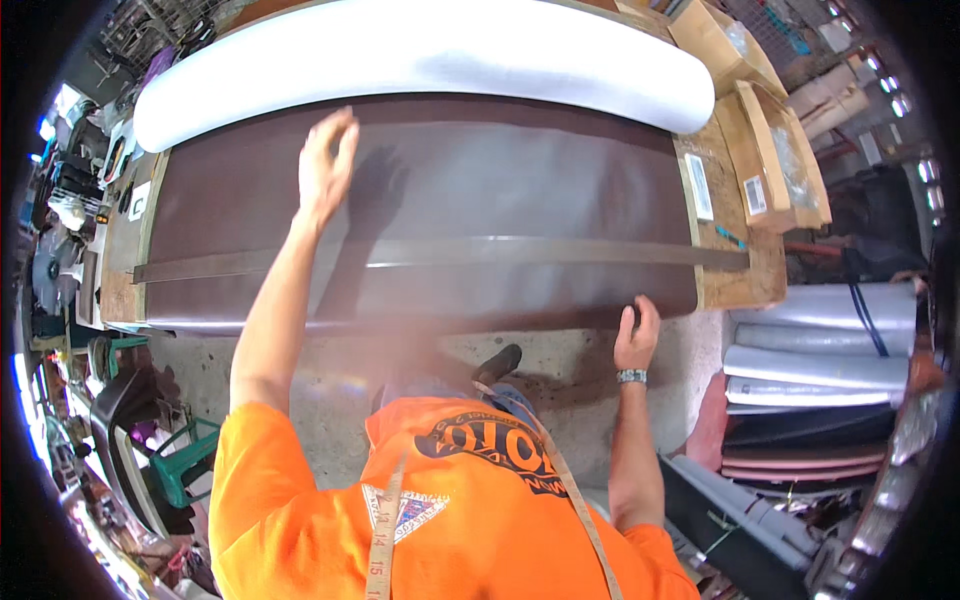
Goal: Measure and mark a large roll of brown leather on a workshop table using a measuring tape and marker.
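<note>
A wide dark brown sheet (450,180), smooth like vinyl or leather, is spread over the worktable. It comes off a thick roll (430,50) whose white backing faces out. Above the left half of the sheet is my left hand (326,165), fingers slightly curved, thumb apart, nothing visible in it; its shadow falls on the material. My right hand (636,338) is beside the sheet's near edge at the right, thumb and fingers apart and nothing visible in them. Across the sheet's near part lies a long metal straightedge (440,254), touched by neither hand.
On the table's right end are cardboard boxes (765,165) with clear plastic inside, a white card (698,186) and a small teal tool (731,237). Rolled material (815,365) is stacked at the right. A green stool (185,465) stands lower left. A tape measure (380,540) hangs down my chest.
</note>
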Available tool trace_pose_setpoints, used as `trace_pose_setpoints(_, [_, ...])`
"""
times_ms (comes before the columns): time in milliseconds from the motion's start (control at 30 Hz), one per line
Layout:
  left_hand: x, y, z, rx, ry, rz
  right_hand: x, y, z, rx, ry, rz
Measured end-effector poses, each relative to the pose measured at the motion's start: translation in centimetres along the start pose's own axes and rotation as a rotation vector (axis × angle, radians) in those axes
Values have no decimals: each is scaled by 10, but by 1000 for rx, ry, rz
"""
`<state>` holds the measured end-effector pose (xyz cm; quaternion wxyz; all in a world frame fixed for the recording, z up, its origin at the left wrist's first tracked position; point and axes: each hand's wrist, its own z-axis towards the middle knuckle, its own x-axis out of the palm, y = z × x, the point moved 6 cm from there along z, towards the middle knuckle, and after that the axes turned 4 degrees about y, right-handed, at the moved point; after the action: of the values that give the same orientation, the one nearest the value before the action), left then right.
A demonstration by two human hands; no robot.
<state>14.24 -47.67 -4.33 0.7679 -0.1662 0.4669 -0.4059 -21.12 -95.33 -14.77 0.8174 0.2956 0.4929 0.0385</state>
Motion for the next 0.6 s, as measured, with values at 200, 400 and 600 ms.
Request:
trace_pose_setpoints(200, [90,10,164,193,-171,288,52,-7,136,-100,190,-266])
trace_pose_setpoints(400, [123,27,217,130,-201,740,91,-24,134,-5,323,-420])
trace_pose_setpoints(600, [141,57,355,-205,242,448,93,-20,144,-14,292,-361])
